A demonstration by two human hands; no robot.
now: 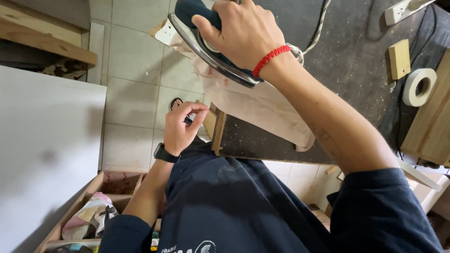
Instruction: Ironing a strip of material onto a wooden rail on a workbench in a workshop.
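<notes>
From the head camera, the right hand [243, 33] grips the handle of an iron [211, 49], pressing it on a pale strip [262, 110] along the edge of the dark bench [337, 61]. Below the iron, the left hand [180, 126] pinches the strip's end at the bench corner. This looks like ironing on an edge band; next the iron likely needs sliding steadily along it.

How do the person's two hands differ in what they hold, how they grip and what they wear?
The right hand wraps fully round the dark handle of a metal-soled clothes iron; the left hand only pinches the corner of the dark wooden board. The right wrist wears a red braided bracelet, the left a black wristwatch. Both are bare.
</notes>
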